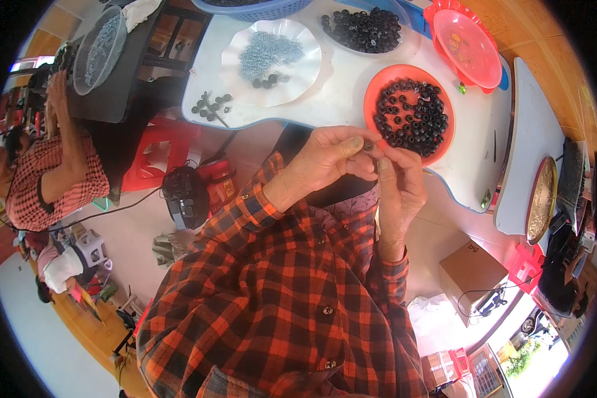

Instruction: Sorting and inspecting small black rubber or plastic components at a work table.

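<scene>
- Part [368,145]: small, dark and round, it was held up between the two hands, beside the near left side of the red plate as viewed (finer detail was too small to make out).
- Left hand [325,158]: gripped the part, pinched between thumb and finger; the other fingers were bent.
- Right hand [403,186]: fingers bent, thumb and forefinger drawn near each other just beside the part. Whether they gripped anything could not be told.
- Red plate [371,93]: stood on the table [341,99] beyond the hands and bore many black rings [414,119], most of them toward its right side.
- White plate [305,76]: wavy-rimmed, it stood left of the red plate and carried pale bits [266,53], with a few dark pieces at the near side of the pile.
- Heap [365,30]: more black pieces lay farther back, between the two plates as viewed.
- Stick [215,109]: lay near the table's left end, small dark balls on both sides.
- Pink basin [487,56]: stood at the far right, beyond the red plate.
</scene>
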Demonstrator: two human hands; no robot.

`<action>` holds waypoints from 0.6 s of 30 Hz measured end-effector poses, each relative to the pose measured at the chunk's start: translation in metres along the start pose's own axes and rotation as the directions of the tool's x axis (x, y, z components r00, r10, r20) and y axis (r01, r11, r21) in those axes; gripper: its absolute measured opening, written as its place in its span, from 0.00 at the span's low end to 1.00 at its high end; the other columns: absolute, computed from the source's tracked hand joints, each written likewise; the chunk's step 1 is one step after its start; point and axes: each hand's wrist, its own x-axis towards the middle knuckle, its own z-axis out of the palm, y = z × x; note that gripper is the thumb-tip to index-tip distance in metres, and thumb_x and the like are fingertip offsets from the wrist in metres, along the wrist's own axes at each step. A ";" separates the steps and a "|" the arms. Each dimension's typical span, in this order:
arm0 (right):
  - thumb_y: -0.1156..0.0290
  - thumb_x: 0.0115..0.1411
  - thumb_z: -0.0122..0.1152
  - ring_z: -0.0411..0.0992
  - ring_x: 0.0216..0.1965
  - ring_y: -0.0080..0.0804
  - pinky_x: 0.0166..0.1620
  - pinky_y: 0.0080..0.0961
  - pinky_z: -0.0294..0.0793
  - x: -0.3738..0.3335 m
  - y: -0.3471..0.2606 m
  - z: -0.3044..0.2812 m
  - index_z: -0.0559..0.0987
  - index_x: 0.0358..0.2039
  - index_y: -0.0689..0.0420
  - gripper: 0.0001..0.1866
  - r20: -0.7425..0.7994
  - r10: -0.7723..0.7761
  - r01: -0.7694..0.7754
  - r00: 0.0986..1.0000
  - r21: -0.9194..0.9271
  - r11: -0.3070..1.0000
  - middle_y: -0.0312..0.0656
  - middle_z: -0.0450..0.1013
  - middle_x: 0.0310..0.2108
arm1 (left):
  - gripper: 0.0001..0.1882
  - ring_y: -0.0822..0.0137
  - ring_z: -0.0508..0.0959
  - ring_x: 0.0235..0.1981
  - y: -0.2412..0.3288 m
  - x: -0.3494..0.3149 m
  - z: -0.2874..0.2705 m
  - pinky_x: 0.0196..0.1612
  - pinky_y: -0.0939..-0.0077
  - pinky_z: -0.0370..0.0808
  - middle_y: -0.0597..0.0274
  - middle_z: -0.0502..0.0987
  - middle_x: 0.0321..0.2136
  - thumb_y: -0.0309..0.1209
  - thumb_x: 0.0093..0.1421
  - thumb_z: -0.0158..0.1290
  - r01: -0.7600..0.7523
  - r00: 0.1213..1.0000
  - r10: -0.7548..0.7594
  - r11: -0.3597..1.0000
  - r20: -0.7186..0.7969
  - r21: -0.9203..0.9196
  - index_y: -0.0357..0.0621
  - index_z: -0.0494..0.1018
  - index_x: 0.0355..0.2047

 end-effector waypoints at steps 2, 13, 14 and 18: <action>0.84 0.59 0.61 0.71 0.39 0.24 0.43 0.20 0.71 0.002 -0.007 0.002 0.80 0.41 0.62 0.10 -0.020 -0.121 0.116 0.992 -0.177 0.977 0.40 0.71 0.41 | 0.16 0.66 0.82 0.31 -0.001 -0.001 0.000 0.39 0.63 0.86 0.52 0.80 0.38 0.29 0.69 0.47 -0.025 1.000 0.025 0.999 0.014 0.026 0.31 0.72 0.52; 0.85 0.51 0.67 0.71 0.37 0.32 0.40 0.25 0.72 0.013 -0.006 0.007 0.82 0.40 0.60 0.14 0.119 -0.372 0.378 0.921 -0.513 0.771 0.41 0.70 0.37 | 0.16 0.74 0.78 0.40 -0.013 0.000 0.008 0.45 0.78 0.78 0.60 0.79 0.43 0.32 0.69 0.49 -0.066 0.988 0.108 0.943 -0.112 0.325 0.36 0.74 0.52; 0.85 0.49 0.68 0.71 0.37 0.33 0.39 0.26 0.72 0.013 -0.003 0.005 0.83 0.39 0.61 0.15 0.129 -0.417 0.410 0.900 -0.572 0.710 0.41 0.70 0.36 | 0.16 0.73 0.78 0.41 -0.015 0.000 0.008 0.45 0.78 0.78 0.61 0.79 0.43 0.32 0.69 0.49 -0.056 0.989 0.099 0.942 -0.113 0.332 0.36 0.74 0.52; 0.84 0.48 0.70 0.70 0.37 0.34 0.39 0.26 0.71 0.011 0.001 0.002 0.83 0.38 0.60 0.15 0.099 -0.392 0.375 0.915 -0.569 0.731 0.40 0.70 0.35 | 0.17 0.73 0.78 0.41 -0.016 -0.001 0.007 0.46 0.77 0.78 0.61 0.79 0.43 0.32 0.70 0.48 -0.047 0.991 0.089 0.933 -0.102 0.356 0.35 0.73 0.53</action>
